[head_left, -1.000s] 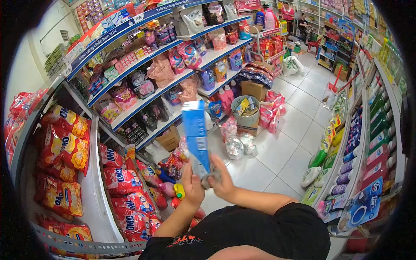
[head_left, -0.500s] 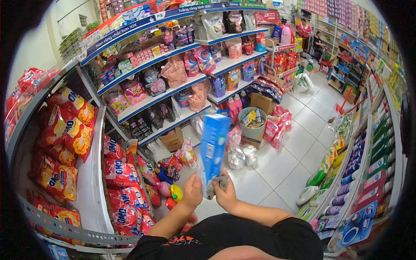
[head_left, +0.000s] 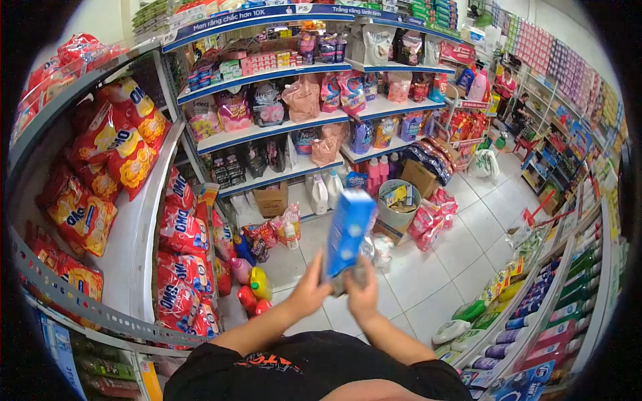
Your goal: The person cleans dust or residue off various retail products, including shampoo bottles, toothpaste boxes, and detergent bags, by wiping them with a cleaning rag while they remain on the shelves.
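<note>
A long blue box (head_left: 350, 230) stands upright in front of my body, blurred by motion. My left hand (head_left: 311, 286) grips its lower left side. My right hand (head_left: 363, 289) is closed on a grey cloth (head_left: 346, 281) at the box's lower right end. The cloth lies against the box, and the fingers of my right hand are partly hidden by it.
Shelves (head_left: 267, 127) of bagged goods stand ahead. Red detergent bags (head_left: 180, 230) fill the left side. A grey bin (head_left: 399, 212) stands on the tiled floor (head_left: 428, 267). Bottles line the right-hand shelf (head_left: 575, 281). Two people (head_left: 505, 85) are at the far back right.
The view has turned, so the shelves appear further right and the bin lower. Both hands and the blue box have shifted slightly right in view, and the box's top face now shows.
</note>
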Tool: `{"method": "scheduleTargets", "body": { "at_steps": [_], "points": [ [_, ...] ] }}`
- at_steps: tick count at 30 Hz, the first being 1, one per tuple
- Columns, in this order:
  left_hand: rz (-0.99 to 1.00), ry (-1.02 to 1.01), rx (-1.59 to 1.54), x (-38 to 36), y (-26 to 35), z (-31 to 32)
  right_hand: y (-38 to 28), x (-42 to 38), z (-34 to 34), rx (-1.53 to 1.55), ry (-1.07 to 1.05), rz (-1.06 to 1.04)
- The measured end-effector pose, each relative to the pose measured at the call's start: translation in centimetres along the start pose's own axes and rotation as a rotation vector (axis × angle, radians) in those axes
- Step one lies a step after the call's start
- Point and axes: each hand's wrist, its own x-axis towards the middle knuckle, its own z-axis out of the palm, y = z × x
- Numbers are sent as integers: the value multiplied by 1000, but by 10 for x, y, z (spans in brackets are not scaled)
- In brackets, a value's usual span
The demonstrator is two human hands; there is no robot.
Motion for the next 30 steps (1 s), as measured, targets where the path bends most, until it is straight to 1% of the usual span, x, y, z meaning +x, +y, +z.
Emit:
{"method": "scheduleTargets", "body": {
  "at_steps": [2,3,5,6,7,10,11,13,14,15,17,18,19,20,21,22,23,25,27,30],
  "points": [
    [48,21,-32,13,27,-12,11,-16,15,100,-171,16],
    [72,30,-47,17,37,-16,-3,-13,17,155,-193,-12],
    [21,-72,63,6,33,-9,11,9,14,115,-36,-33],
    [-3,-125,120,1,32,-5,-3,31,5,297,-16,-33],
    [-178,-251,193,-6,49,0,-23,51,-6,480,6,-36],
    [-195,-325,54,-23,39,14,-66,66,-22,534,217,-18],
    [-177,-278,44,-24,40,16,-57,65,-20,513,215,-29],
    [-171,-203,41,-21,29,9,-16,40,-9,464,212,-38],
    [-172,-166,36,-20,23,7,-3,23,-6,309,145,22],
    [-213,-85,-51,-15,22,6,10,5,-1,156,80,82],
    [-104,16,244,-3,27,-5,40,-22,19,125,-71,119],
    [-47,65,395,1,29,-9,28,-21,18,220,-84,156],
    [-10,96,444,2,29,-7,5,-17,17,316,-97,193],
    [-33,53,327,1,31,-2,-9,-10,17,415,-109,232],
    [-57,10,211,-1,36,5,-6,4,9,309,-72,102],
    [-81,-31,93,-3,40,12,-8,20,2,407,-16,18],
    [-63,-101,123,-6,42,17,-13,38,-4,503,41,-68],
    [-173,-226,40,-18,39,23,-53,66,-23,488,230,-179],
    [-286,-357,18,-21,46,22,-66,80,-44,284,372,-272],
    [-199,-489,95,-20,40,8,-65,85,-74,210,432,-309]
  ]
}}
